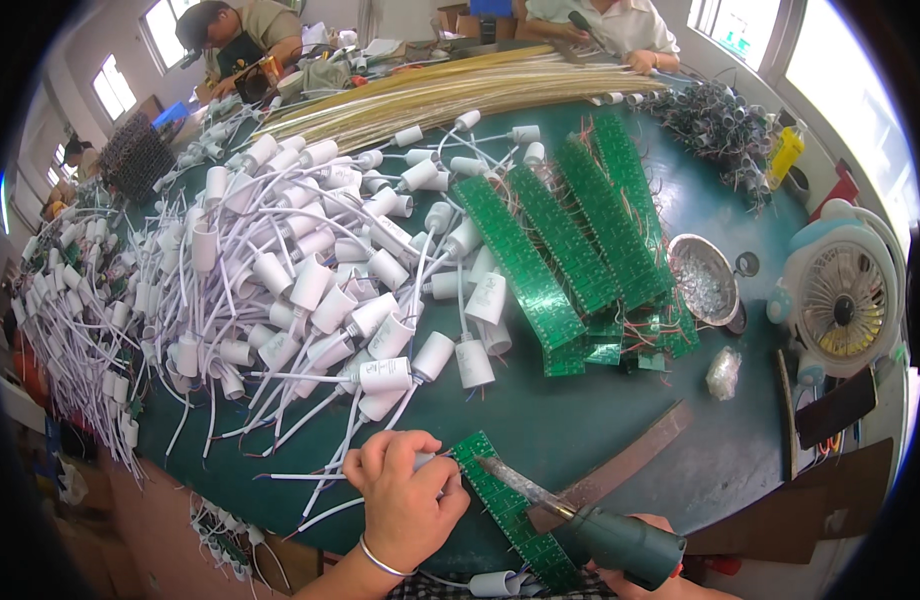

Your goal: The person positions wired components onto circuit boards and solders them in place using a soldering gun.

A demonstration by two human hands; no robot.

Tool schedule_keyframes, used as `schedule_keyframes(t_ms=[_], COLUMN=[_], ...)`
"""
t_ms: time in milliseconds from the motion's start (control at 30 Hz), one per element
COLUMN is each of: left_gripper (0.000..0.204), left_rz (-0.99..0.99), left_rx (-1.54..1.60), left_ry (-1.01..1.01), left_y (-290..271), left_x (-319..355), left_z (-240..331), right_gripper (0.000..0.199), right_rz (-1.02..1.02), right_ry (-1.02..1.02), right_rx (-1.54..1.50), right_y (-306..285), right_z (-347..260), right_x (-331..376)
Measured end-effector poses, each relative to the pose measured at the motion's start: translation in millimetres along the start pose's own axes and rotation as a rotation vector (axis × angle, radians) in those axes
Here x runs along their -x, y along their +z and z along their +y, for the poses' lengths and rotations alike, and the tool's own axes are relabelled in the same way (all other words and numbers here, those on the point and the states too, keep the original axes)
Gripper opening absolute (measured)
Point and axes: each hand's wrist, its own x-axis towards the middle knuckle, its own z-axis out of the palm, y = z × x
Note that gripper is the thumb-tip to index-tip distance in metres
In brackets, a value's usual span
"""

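My left hand (408, 492), a white bracelet on its wrist, is closed around a white cylindrical cap with a cable, mostly hidden by the fingers. That cap sits beside the upper end of a green circuit board strip (515, 512), which slants toward my body. My right hand (625, 584) grips a dark green soldering gun (630, 548) from below, partly hidden by its body. The gun's metal tip meets the strip's upper end near my left fingers. A flat brown bar (620, 460) lies on the table beside the strip, passing behind the gun's barrel.
White cabled caps (310, 285) are heaped across the left. Stacked green boards (570, 230) with thin wires lie ahead. At right are a metal bowl (728, 272) of clear pieces, a small clear bundle (723, 373) and a fan (842, 295). Two people work across the table.
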Motion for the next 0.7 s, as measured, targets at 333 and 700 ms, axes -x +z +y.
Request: schedule_keyframes(t_ms=[333, 700], left_gripper=[0.010, 0.007], left_rz=[0.005, -0.033], left_rx=[-0.012, -0.005], left_ry=[0.020, 0.060], left_y=[-2.1, -5.3], left_x=[-1.5, -5.7], left_z=[0.9, 0.0], right_gripper=[0.046, 0.051], right_rz=[-0.025, -0.061], right_ry=[0.056, 0.062], right_rx=[-0.061, -0.074], right_y=[0.6, 1.8], right_z=[-2.3, -3.8], right_x=[-1.7, -5.5])
